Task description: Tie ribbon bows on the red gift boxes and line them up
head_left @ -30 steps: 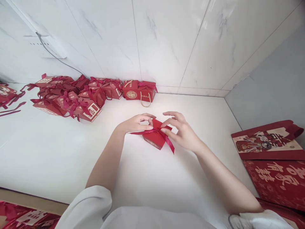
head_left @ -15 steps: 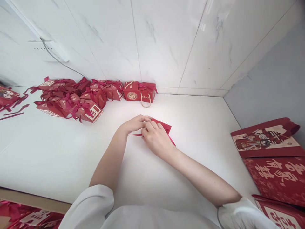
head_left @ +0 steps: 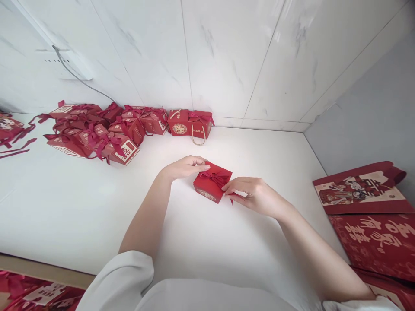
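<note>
A small red gift box (head_left: pixel 205 185) sits on the white table in front of me, a gold print on its near side. Across its top lies a dark red ribbon (head_left: pixel 216 177) with a bow in it. My left hand (head_left: pixel 186 167) grips the box at its far left corner, thumb on the top. At the box's right edge, my right hand (head_left: pixel 254 194) pinches the ribbon near its tail, which hangs below the fingers. The fingertips partly cover that end of the ribbon.
Several red boxes with bows (head_left: pixel 94 129) are grouped at the back left, beside a red box with a cord handle (head_left: pixel 189 125) by the wall. Loose ribbons (head_left: pixel 19 149) lie far left. Red gift bags (head_left: pixel 363 185) line the right side. An open carton (head_left: pixel 42 289) holds more red items.
My right hand has moved right, from beside my left hand to the box's right edge. The box top and its bow now show. My left hand has stayed at the far left corner.
</note>
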Motion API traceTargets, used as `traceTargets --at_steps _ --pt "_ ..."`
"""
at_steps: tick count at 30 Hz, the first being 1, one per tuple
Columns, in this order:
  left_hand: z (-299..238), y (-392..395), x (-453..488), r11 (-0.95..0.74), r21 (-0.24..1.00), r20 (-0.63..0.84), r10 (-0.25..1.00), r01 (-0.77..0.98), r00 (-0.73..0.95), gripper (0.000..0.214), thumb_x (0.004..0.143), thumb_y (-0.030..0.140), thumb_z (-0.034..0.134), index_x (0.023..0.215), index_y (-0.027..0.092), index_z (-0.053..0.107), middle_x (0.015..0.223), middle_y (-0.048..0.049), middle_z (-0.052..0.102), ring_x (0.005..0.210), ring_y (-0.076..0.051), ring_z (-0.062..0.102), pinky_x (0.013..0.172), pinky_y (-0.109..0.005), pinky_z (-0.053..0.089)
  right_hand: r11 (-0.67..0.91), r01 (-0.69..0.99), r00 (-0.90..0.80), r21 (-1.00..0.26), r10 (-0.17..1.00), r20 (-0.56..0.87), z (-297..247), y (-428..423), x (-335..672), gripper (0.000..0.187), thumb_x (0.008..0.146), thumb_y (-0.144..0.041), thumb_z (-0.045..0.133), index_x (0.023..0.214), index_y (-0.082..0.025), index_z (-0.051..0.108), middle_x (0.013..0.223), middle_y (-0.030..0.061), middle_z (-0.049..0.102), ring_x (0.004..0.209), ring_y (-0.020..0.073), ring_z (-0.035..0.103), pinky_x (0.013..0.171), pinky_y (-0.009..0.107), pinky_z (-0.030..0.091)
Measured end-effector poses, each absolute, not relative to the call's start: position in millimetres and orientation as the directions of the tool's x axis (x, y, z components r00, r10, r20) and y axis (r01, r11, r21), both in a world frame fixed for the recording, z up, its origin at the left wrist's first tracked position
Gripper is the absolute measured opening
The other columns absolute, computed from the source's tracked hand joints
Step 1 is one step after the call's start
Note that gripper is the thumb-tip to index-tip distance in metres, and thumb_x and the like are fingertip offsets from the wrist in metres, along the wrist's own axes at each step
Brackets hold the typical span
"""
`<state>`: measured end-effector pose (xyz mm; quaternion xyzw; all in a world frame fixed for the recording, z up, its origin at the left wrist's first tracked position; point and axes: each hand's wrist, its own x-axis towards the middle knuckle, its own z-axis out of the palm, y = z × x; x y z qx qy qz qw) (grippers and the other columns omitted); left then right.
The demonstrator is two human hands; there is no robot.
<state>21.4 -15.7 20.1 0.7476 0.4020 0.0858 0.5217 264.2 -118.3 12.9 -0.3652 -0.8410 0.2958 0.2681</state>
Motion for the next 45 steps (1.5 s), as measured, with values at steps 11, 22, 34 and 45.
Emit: traceTargets --at_steps 11,22,34,45 --pt "19.3 -27.7 35.9 -0.251 0.684 -0.208 0.833 0.685 0.513 0.040 0.065 0.054 0.068 0.063 0.019 0.049 0.081 -0.0008 0.058 0.074 -0.017 0.054 0.062 -0.028 0.039 0.717 0.566 -0.633 -0.407 0.694 0.342 9.5 -121.9 258.1 0.022 0.087 -0.005 0.043 0.086 -0.021 0.060 0.077 0.0035 0.063 0.064 0.0146 0.054 0.054 0.026 0.039" --pt "15.8 -31.9 41.6 -0.179 0.659 -0.256 0.860 0.730 0.441 0.048 0.061 0.061 0.069 0.062 0.018 0.047 0.076 -0.0003 0.056 0.066 -0.015 0.050 0.056 -0.026 0.037 0.769 0.627 -0.753 -0.125 0.640 0.155 29.2 -136.1 257.8 0.029 0.090 -0.006 0.040 0.066 -0.018 0.053 0.061 0.0007 0.053 0.054 0.0131 0.042 0.059 0.030 0.033" --pt "33.9 -36.0 41.9 -0.251 0.780 -0.118 0.840 0.573 0.529 0.030 0.076 0.052 0.060 0.081 0.022 0.060 0.123 -0.0028 0.056 0.116 -0.024 0.051 0.096 -0.036 0.042 0.111 0.726 -0.273 -0.678 0.952 -0.136 35.1 -115.7 281.1 0.050 0.091 -0.061 0.032 0.079 -0.023 0.063 0.072 0.0031 0.062 0.066 0.0187 0.054 0.062 0.030 0.038" --pt "19.5 -31.5 44.8 -0.252 0.729 -0.177 0.829 0.637 0.530 0.023 0.068 0.045 0.070 0.071 0.023 0.065 0.130 -0.0016 0.052 0.119 -0.026 0.051 0.101 -0.039 0.041 -0.091 0.440 -0.510 -0.893 0.793 -0.333 10.9 -116.4 247.9 0.041 0.080 -0.056 0.054 0.071 -0.018 0.067 0.063 0.0006 0.060 0.055 0.0120 0.048 0.051 0.025 0.033"
